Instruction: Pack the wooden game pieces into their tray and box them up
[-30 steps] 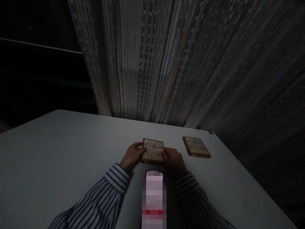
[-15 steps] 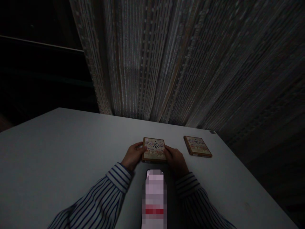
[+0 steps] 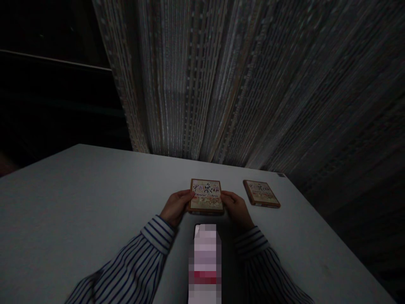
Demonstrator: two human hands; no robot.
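Note:
Between my two hands is a flat Chinese chess box, square, with a brown border and dark lettering on a pale cover. My left hand grips its left edge, thumb over the top. On the opposite edge, my right hand pinches the box with thumb and fingers; its fingertips are partly hidden. Whether the box is lifted or resting on the white table is hard to tell. A second, matching Chinese chess box lies flat to the right, apart from my right hand.
A lit phone with a blurred-out screen lies in front of me, between my forearms. Striped curtains hang behind the table's far edge. A small dark label marks the far right corner. The room is dim.
The held box now faces me more squarely and its right side has moved slightly up and right. My right hand has shifted a little outward along with it.

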